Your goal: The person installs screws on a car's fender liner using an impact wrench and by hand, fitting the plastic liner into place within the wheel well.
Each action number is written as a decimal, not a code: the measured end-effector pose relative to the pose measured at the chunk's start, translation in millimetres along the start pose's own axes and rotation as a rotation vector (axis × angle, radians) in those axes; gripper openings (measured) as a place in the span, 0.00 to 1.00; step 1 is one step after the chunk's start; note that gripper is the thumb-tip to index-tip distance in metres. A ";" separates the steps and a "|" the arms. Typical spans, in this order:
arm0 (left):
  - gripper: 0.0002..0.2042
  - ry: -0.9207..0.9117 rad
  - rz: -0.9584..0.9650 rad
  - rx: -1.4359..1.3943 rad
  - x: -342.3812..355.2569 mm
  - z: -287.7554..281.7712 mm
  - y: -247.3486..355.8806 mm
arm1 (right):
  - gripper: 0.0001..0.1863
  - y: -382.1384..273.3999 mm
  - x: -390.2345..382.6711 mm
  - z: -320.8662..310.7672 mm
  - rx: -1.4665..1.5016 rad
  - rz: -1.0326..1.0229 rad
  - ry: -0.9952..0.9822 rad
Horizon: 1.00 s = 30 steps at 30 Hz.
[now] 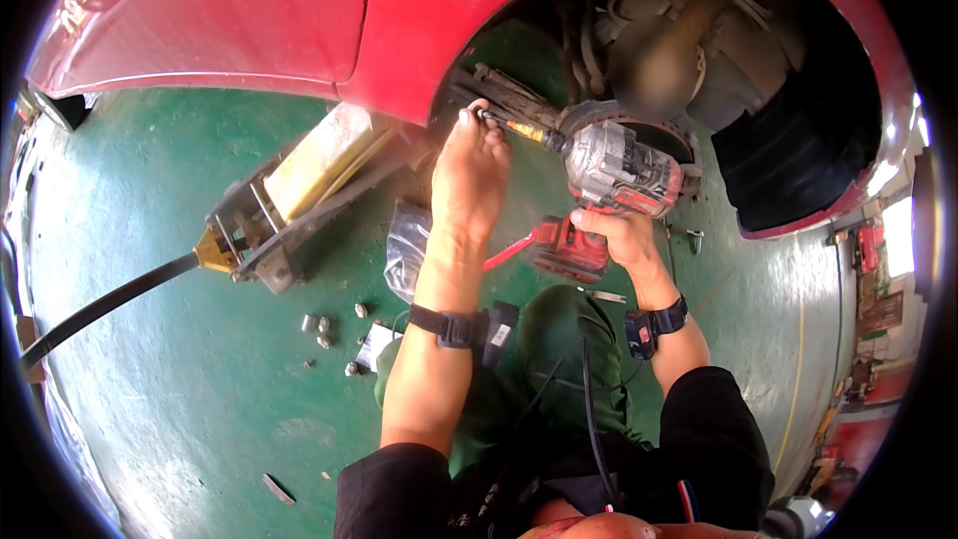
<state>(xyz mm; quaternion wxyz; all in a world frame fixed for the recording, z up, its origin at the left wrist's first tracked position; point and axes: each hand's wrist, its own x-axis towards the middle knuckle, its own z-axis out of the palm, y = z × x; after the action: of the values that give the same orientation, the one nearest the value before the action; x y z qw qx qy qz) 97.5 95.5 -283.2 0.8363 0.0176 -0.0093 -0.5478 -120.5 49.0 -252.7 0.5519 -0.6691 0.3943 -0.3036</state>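
My right hand (621,238) grips a cordless impact driver (614,168) by its handle; the worn grey head is level and the red battery (571,250) hangs below. From its chuck a long bit (524,129) with a yellow band points left. At the tip, the fingers of my left hand (469,165) are closed in a pinch. What they hold there is too small to make out. Behind the driver is a brake disc (682,132), partly hidden, in the open wheel arch of a red car (419,25).
Left of my hands, a floor jack (319,175) reaches under the car, its long black handle (110,299) slanting toward me. A clear plastic bag (404,245) lies by my left forearm. Small metal parts (324,331) and a white paper (377,344) lie on the green floor.
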 end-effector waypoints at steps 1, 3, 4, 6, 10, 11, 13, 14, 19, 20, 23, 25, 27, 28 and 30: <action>0.11 -0.013 -0.012 0.020 0.8 -2.6 1.2 | 0.22 1.3 0.2 0.2 -0.051 -0.055 0.008; 0.11 -0.025 -0.025 0.037 2.0 -7.2 1.4 | 0.24 0.5 -0.1 -0.6 -0.106 -0.109 0.015; 0.10 -0.012 -0.024 0.043 2.0 -7.9 2.3 | 0.23 -0.7 0.4 -0.9 -0.101 -0.083 0.004; 0.10 0.002 -0.024 0.047 1.9 -9.0 4.5 | 0.23 -4.7 0.0 0.0 -0.099 -0.057 -0.006; 0.10 -0.049 -0.015 0.105 2.2 -7.8 7.7 | 0.21 -25.4 -3.3 6.0 -0.182 -0.120 0.009; 0.10 -0.052 -0.009 0.122 1.9 -7.2 7.9 | 0.20 -28.6 -4.0 7.8 -0.178 -0.129 0.000; 0.11 -0.054 0.010 0.133 -0.2 -1.6 7.9 | 0.20 -32.1 -3.7 6.9 -0.177 -0.082 -0.010; 0.12 -0.049 0.031 0.150 -1.2 1.7 7.8 | 0.20 -33.8 -3.1 5.7 -0.168 -0.032 -0.025; 0.14 -0.056 0.043 0.072 3.8 2.4 1.6 | 0.21 -41.8 3.1 4.7 -0.140 -0.072 -0.097; 0.14 -0.032 0.044 0.044 5.3 2.9 0.9 | 0.21 -42.8 6.0 2.9 -0.102 -0.047 -0.143; 0.13 -0.100 0.002 -0.046 13.5 4.2 -6.9 | 0.22 -46.6 10.0 -7.0 -0.015 0.045 -0.202; 0.13 -0.152 -0.015 -0.049 19.7 7.5 -14.4 | 0.22 -45.6 12.8 -15.3 0.036 0.109 -0.218; 0.13 -0.125 -0.014 -0.018 28.2 12.4 -23.3 | 0.21 -43.2 16.0 -22.5 0.157 0.045 -0.238; 0.13 -0.103 -0.017 0.003 32.5 18.6 -28.9 | 0.21 -42.4 18.0 -27.7 0.164 0.042 -0.239; 0.12 -0.087 -0.024 0.018 42.8 29.2 -35.7 | 0.19 -41.2 22.6 -37.2 0.216 0.012 -0.228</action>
<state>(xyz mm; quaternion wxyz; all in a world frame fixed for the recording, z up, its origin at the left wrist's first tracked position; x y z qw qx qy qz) 80.8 41.4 -255.6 0.8284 0.0014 -0.0502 -0.5579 -132.5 14.2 -205.4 0.6638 -0.6337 0.2981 -0.2628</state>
